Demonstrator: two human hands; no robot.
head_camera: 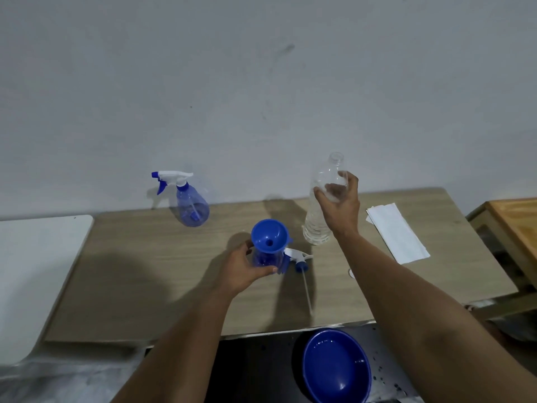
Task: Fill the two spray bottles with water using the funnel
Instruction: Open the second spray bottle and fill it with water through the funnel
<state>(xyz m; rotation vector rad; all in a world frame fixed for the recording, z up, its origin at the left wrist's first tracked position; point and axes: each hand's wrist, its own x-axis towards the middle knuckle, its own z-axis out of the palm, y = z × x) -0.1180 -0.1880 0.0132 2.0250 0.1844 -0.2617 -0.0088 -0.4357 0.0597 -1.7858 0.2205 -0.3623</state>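
A blue funnel point(269, 236) sits in the neck of an open clear-blue spray bottle point(266, 260) at the table's middle. My left hand point(242, 269) grips that bottle's body. Its white and blue spray head point(296, 257) lies just to the right on the table, its dip tube pointing toward me. My right hand point(340, 203) holds a clear water bottle point(325, 199) upright and uncapped, right of the funnel, with some water low in it. A second spray bottle point(190, 203), with its head on, stands at the back left near the wall.
The wooden table point(145, 271) ends against a grey wall. White folded paper point(396, 232) lies at the right. A small white cap point(351, 273) is partly hidden by my right arm. A blue bowl point(337, 366) sits below the table's front edge. A white surface point(37, 257) adjoins at left.
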